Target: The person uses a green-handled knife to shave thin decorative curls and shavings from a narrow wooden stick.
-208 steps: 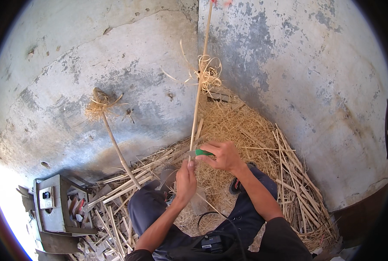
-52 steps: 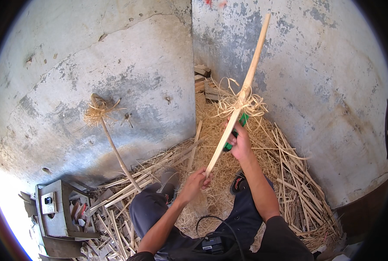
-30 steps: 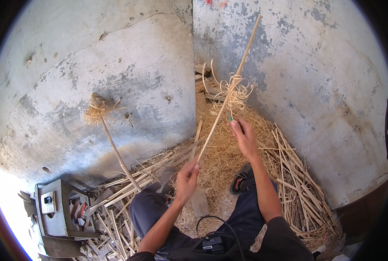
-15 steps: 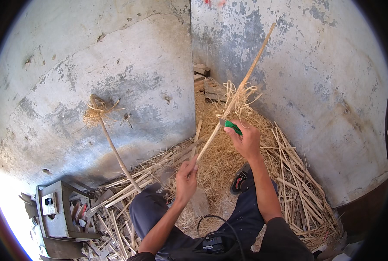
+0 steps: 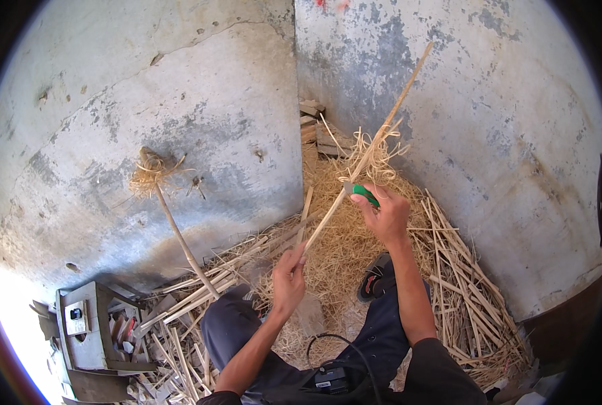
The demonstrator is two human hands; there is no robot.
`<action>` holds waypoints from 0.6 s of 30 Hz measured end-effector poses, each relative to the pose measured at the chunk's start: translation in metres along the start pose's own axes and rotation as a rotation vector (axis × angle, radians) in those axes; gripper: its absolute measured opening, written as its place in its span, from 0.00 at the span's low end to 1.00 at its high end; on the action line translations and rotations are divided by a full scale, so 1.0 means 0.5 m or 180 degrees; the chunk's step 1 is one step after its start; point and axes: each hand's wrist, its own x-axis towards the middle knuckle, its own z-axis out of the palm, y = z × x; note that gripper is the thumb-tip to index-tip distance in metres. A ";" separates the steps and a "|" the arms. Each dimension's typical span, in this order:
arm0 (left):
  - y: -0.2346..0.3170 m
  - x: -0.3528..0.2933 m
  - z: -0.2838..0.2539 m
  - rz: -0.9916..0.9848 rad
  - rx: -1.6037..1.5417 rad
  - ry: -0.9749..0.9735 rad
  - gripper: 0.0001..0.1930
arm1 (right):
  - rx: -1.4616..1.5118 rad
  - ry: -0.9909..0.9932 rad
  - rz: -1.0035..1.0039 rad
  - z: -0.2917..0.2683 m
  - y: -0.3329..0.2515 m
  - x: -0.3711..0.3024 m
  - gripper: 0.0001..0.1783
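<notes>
My left hand [image 5: 289,275] is closed round the near end of a long, pale wooden strip [image 5: 328,217], which slants up and away to the right. My right hand [image 5: 388,217] grips a green-handled knife [image 5: 365,194]. Its short metal blade rests against the strip about midway along. Just beyond the blade, thin curled shavings [image 5: 380,156] bunch up, still hanging on the strip. The strip's far end is bare and points toward the right wall. My right fingers partly hide the knife's handle.
Loose shavings [image 5: 341,270] cover the floor between my legs. Split strips [image 5: 473,297] are heaped at the right. A stick [image 5: 179,236] topped with fibres leans at the left wall, above a wooden stool [image 5: 88,331]. Boards [image 5: 331,138] lie in the corner, where two peeling walls meet.
My right hand and the knife have shifted slightly to the right. The far end of the strip has tilted a little right and down, and the curls have spread. My left hand has barely moved.
</notes>
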 end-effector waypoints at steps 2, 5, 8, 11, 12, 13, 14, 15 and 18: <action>-0.017 -0.001 -0.002 0.0104 0.0152 -0.0003 0.20 | -0.0122 0.0039 0.0266 -0.006 0.015 0.006 0.21; -0.022 -0.014 0.001 0.0108 0.0225 -0.0091 0.20 | -0.0292 0.0238 0.0513 -0.028 0.061 0.019 0.21; -0.018 -0.019 0.006 -0.0050 0.0112 -0.0170 0.20 | -0.0376 0.0367 0.0526 -0.032 0.067 0.020 0.20; -0.004 -0.013 0.006 -0.0085 0.0104 -0.0205 0.19 | -0.0454 0.0405 0.0519 -0.034 0.073 0.018 0.20; 0.000 -0.010 0.006 -0.0058 0.0146 -0.0234 0.19 | -0.0478 0.0482 0.0477 -0.034 0.077 0.016 0.19; 0.001 -0.008 0.008 -0.0054 0.0142 -0.0227 0.19 | -0.0477 0.0483 0.0468 -0.031 0.076 0.016 0.19; 0.003 -0.007 0.012 0.0024 0.0107 -0.0195 0.19 | -0.0617 0.0583 0.0512 -0.028 0.073 0.014 0.19; 0.004 -0.007 0.016 0.0103 0.0072 -0.0164 0.19 | -0.0758 0.0683 0.0555 -0.025 0.070 0.013 0.20; 0.002 -0.011 0.021 0.0031 -0.0063 -0.0231 0.17 | -0.0686 0.0855 0.0626 -0.017 0.060 0.017 0.20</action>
